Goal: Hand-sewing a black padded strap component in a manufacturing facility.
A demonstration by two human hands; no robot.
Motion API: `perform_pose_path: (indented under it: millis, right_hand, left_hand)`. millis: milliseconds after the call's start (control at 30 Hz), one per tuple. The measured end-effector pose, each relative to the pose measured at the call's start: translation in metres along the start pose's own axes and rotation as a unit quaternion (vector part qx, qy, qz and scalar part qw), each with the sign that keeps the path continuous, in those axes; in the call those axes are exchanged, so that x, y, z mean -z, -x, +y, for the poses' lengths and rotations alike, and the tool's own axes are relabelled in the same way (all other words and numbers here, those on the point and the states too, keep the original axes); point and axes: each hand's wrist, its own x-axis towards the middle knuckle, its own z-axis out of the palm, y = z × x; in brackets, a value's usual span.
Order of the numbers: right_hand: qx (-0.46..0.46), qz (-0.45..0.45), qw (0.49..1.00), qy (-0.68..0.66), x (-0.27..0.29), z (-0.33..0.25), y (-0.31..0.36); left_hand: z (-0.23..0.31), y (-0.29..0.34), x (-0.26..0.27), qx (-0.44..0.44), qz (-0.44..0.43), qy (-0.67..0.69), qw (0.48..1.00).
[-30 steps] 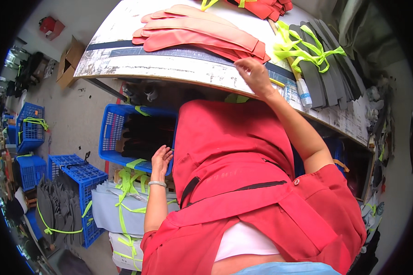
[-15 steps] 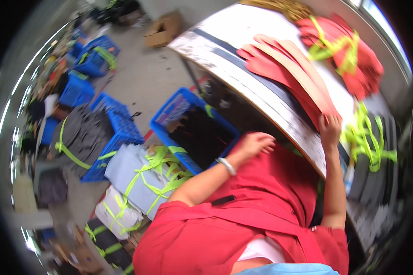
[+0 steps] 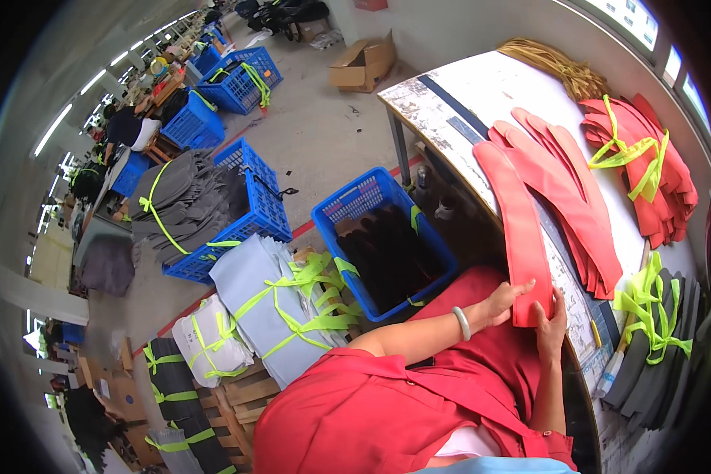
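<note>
In red clothing (image 3: 355, 411), we bring both hands together at the near end of a long red fabric strip (image 3: 517, 237). Our left hand (image 3: 501, 304), a pale bangle (image 3: 461, 322) at its wrist, pinches the strip close to its left edge; our right hand (image 3: 551, 325) pinches the near end, thumb on top. The strip runs away from us across the front edge of the white tabletop (image 3: 442, 91); we cannot tell whether its far end rests there or is lifted.

Just right of it, more red strips (image 3: 565, 197) lie fanned in an overlapping pile. A yellow pen (image 3: 596, 333) lies near our right hand, and beyond it to the right is a bundle of dark grey pieces (image 3: 648, 379) with neon ties.

On our left, a blue crate (image 3: 321, 212) holds black pieces (image 3: 391, 257). Beside it we see a tied pale grey-blue bundle (image 3: 253, 296) and a white bundle (image 3: 201, 340).

Farther off, a blue basket (image 3: 268, 201) stands against tied grey pieces (image 3: 182, 201). Toward the tabletop's far side we see a tied red bundle (image 3: 671, 189) and tan cords (image 3: 553, 67); an open cardboard box (image 3: 354, 77) sits on the floor (image 3: 316, 118) past the tabletop.
</note>
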Motion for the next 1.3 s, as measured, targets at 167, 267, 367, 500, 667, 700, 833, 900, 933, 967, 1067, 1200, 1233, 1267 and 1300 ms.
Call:
perform_pose_path:
  millis: [167,267,367,500,667,700,833,900,933,967,1067,1200,1233,1267,1300]
  right_hand:
    - [-0.203,-0.146,0.963,-0.097,0.093,-0.006,0.050]
    - [-0.257,-0.153,0.952,-0.061,0.131,-0.003,0.071]
    - [-0.208,-0.157,0.965,0.043,0.149,0.021,0.084]
    - [-0.266,0.034,0.961,0.067,0.174,0.007,0.118]
    - [-0.150,0.287,0.900,0.292,0.244,0.040,0.122]
    - [-0.167,0.275,0.856,0.405,0.250,0.048,0.112]
    - [-0.324,0.214,0.786,0.482,0.252,0.052,0.098]
    - [-0.281,0.264,0.787,0.481,0.263,0.062,0.098]
    - [-0.333,0.221,0.804,0.440,0.270,0.061,0.095]
    - [-0.383,0.177,0.816,0.395,0.278,0.060,0.094]
    - [-0.348,0.202,0.906,0.133,0.295,0.051,0.107]
    - [-0.296,0.245,0.843,-0.377,0.256,0.008,0.126]
    - [-0.321,0.203,0.815,-0.438,0.240,0.010,0.138]
    - [-0.320,0.187,0.789,-0.491,0.218,-0.006,0.141]
    - [-0.320,0.200,0.740,-0.557,0.199,-0.014,0.147]
  left_hand:
    - [0.069,-0.042,0.006,0.031,-0.028,0.099,0.994]
    - [0.122,-0.077,0.062,-0.030,0.007,0.060,0.998]
    - [0.127,-0.073,0.074,-0.107,0.052,-0.124,0.985]
    - [0.103,-0.087,0.071,-0.181,0.113,-0.184,0.959]
    - [0.095,-0.081,0.039,-0.116,0.121,-0.227,0.959]
    - [0.100,-0.078,0.044,-0.118,0.121,-0.230,0.958]
    - [0.104,-0.074,0.048,-0.131,0.139,-0.244,0.951]
    - [0.096,-0.082,0.049,-0.141,0.166,-0.270,0.938]
    - [0.101,-0.082,0.051,-0.126,0.161,-0.265,0.942]
    - [0.104,-0.080,0.053,-0.126,0.160,-0.266,0.942]
    - [0.106,-0.079,0.052,-0.110,0.137,-0.251,0.952]
    - [0.103,-0.080,0.051,-0.132,0.153,-0.230,0.952]
    - [0.099,-0.081,0.048,-0.139,0.148,-0.236,0.950]
    - [0.101,-0.079,0.049,-0.141,0.151,-0.233,0.950]
    - [0.102,-0.081,0.049,-0.138,0.151,-0.246,0.947]
